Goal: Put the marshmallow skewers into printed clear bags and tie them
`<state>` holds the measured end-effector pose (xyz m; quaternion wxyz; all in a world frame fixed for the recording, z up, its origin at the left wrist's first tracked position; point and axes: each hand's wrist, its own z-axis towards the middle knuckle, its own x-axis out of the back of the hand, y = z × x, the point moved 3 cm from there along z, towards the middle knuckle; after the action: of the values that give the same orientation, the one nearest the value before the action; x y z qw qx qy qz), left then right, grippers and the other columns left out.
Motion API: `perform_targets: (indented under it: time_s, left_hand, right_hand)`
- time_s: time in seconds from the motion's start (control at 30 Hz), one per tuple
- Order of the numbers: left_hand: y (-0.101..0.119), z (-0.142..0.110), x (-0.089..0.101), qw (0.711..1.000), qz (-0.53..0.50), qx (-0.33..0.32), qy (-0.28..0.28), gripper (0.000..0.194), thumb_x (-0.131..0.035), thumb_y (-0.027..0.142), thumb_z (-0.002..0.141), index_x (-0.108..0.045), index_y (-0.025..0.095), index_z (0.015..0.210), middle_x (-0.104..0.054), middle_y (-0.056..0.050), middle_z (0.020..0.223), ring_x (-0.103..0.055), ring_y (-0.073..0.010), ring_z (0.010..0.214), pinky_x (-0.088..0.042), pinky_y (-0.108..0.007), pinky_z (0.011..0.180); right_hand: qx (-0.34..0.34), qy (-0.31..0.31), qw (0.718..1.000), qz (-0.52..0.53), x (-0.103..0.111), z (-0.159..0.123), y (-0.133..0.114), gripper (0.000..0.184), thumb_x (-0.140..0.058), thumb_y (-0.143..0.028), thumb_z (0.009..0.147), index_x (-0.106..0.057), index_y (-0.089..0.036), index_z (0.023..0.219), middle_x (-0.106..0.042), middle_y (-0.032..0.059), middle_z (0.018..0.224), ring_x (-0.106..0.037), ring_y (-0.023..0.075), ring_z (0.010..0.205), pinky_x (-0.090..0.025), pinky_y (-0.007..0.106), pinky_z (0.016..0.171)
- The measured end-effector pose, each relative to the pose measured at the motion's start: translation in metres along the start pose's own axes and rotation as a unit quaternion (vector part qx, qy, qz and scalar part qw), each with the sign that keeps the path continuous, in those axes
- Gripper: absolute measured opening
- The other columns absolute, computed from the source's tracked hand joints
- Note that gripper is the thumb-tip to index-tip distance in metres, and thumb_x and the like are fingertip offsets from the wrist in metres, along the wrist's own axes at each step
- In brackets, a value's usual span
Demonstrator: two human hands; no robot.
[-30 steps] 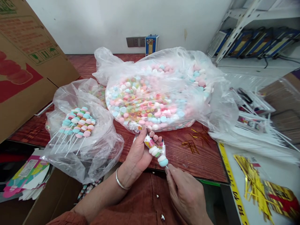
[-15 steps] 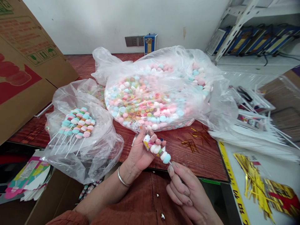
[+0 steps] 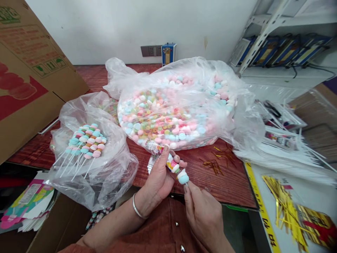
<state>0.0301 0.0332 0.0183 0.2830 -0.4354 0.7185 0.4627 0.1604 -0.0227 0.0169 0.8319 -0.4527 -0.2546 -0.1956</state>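
Observation:
My left hand (image 3: pixel 158 181), wearing a silver bangle, is closed around a clear printed candy wrapper (image 3: pixel 155 147) between thumb and fingers. A marshmallow skewer (image 3: pixel 183 178) sits partly inside that wrapper, its blue and white lower marshmallows sticking out. My right hand (image 3: pixel 204 211) pinches the skewer's stick just below the blue marshmallow; most of the stick is hidden in the fist. Behind my left hand, more wrappers (image 3: pixel 151 163) show in part. To the left, several bare marshmallow skewers (image 3: pixel 88 140) lie on a crumpled plastic bag (image 3: pixel 110 179).
A large clear bag of marshmallows and gummy rings (image 3: pixel 171 116) covers the table's middle. Gold twist ties (image 3: pixel 213 167) lie right of my hands, with a yellow bundle (image 3: pixel 286 211) further right. White sticks (image 3: pixel 279 154) are piled alongside. A cardboard box (image 3: pixel 34 84) stands left.
My right hand has moved up and left toward my left hand. Less of the marshmallow skewer shows outside the wrapper than half a second ago.

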Motion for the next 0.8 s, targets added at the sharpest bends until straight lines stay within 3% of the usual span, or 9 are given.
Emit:
perform_targets:
  time_s: [0.07, 0.17, 0.23, 0.3, 0.43, 0.5, 0.6, 0.7, 0.8]
  left_hand:
    - [-0.001, 0.0, 0.001, 0.999, 0.01, 0.027, -0.016, 0.033, -0.068, 0.047, 0.085, -0.061, 0.015, 0.082, -0.058, 0.001, 0.068, -0.062, -0.0139, 0.063, -0.055, -0.032, 0.072]
    - [0.003, 0.001, 0.004, 1.0, 0.026, 0.006, 0.01, 0.029, -0.072, 0.04, 0.083, -0.065, 0.013, 0.091, -0.066, -0.003, 0.082, -0.065, -0.014, 0.071, -0.055, -0.03, 0.074]
    - [0.007, 0.001, 0.005, 0.998, 0.041, -0.042, 0.032, 0.027, -0.078, 0.026, 0.079, -0.066, 0.014, 0.099, -0.068, -0.004, 0.094, -0.067, -0.0137, 0.077, -0.055, -0.029, 0.078]
    - [0.009, 0.001, 0.003, 0.997, 0.04, -0.057, 0.026, 0.026, -0.08, 0.019, 0.075, -0.065, 0.015, 0.096, -0.067, -0.002, 0.089, -0.065, -0.012, 0.075, -0.055, -0.029, 0.079]
    - [0.006, -0.002, -0.003, 0.999, 0.002, -0.031, -0.009, 0.024, -0.078, 0.032, 0.079, -0.061, 0.015, 0.084, -0.055, 0.004, 0.07, -0.055, -0.009, 0.063, -0.054, -0.028, 0.075]
    - [0.003, -0.004, -0.006, 0.999, -0.012, -0.024, -0.019, 0.024, -0.074, 0.036, 0.083, -0.061, 0.016, 0.086, -0.053, 0.004, 0.068, -0.053, -0.0086, 0.062, -0.053, -0.028, 0.075]
    - [-0.004, -0.006, -0.009, 0.999, -0.013, -0.012, -0.038, 0.023, -0.07, 0.037, 0.086, -0.061, 0.016, 0.088, -0.049, 0.006, 0.064, -0.05, -0.0071, 0.058, -0.052, -0.028, 0.076]
    - [-0.005, -0.006, -0.009, 0.998, 0.002, 0.003, -0.063, 0.034, -0.071, 0.046, 0.083, -0.063, 0.015, 0.093, -0.053, 0.004, 0.068, -0.054, -0.0092, 0.062, -0.053, -0.031, 0.079]
    - [0.005, -0.002, -0.007, 0.997, 0.015, -0.008, -0.075, 0.044, -0.077, 0.049, 0.076, -0.065, 0.015, 0.101, -0.063, -0.001, 0.085, -0.064, -0.0159, 0.079, -0.053, -0.037, 0.087]
  right_hand:
    - [-0.157, -0.067, 0.969, 0.181, -0.006, 0.002, 0.004, 0.027, -0.048, -0.031, 0.1, -0.067, -0.015, 0.091, -0.058, -0.0001, 0.056, -0.047, 0.0112, 0.045, -0.033, 0.024, 0.046]
    - [-0.361, -0.158, 0.802, 0.448, -0.019, -0.001, 0.005, 0.037, -0.042, -0.048, 0.099, -0.06, -0.018, 0.088, -0.031, -0.0118, 0.042, -0.022, 0.0074, 0.032, -0.023, 0.021, 0.035]
    - [-0.402, -0.166, 0.736, 0.518, -0.023, -0.002, 0.005, 0.038, -0.043, -0.052, 0.097, -0.058, -0.019, 0.087, -0.022, -0.0151, 0.041, -0.013, 0.0061, 0.031, -0.021, 0.02, 0.034]
    - [-0.391, -0.142, 0.774, 0.477, -0.021, -0.002, 0.011, 0.036, -0.047, -0.052, 0.096, -0.057, -0.02, 0.084, -0.027, -0.0138, 0.041, -0.018, 0.0063, 0.031, -0.025, 0.02, 0.035]
    - [-0.196, -0.01, 0.967, 0.161, -0.004, 0.0, 0.013, 0.019, -0.059, -0.035, 0.092, -0.065, -0.019, 0.087, -0.064, 0.0002, 0.063, -0.056, 0.0123, 0.052, -0.041, 0.023, 0.053]
    - [-0.098, 0.023, 0.992, 0.072, 0.002, 0.001, 0.006, 0.013, -0.058, -0.028, 0.092, -0.069, -0.02, 0.091, -0.07, 0.0033, 0.073, -0.063, 0.015, 0.062, -0.043, 0.024, 0.06]
    - [-0.167, -0.028, 0.97, 0.172, -0.001, 0.003, 0.005, 0.023, -0.053, -0.034, 0.096, -0.063, -0.02, 0.081, -0.062, 0.0004, 0.064, -0.055, 0.0126, 0.053, -0.04, 0.023, 0.052]
    - [-0.345, -0.085, 0.853, 0.382, -0.012, 0.001, 0.012, 0.038, -0.056, -0.054, 0.092, -0.055, -0.02, 0.073, -0.039, -0.0078, 0.051, -0.031, 0.0073, 0.041, -0.025, 0.02, 0.039]
    - [-0.416, -0.081, 0.753, 0.502, -0.016, 0.0, 0.019, 0.042, -0.068, -0.058, 0.083, -0.057, -0.018, 0.075, -0.031, -0.0115, 0.05, -0.021, 0.0041, 0.04, -0.018, 0.018, 0.039]
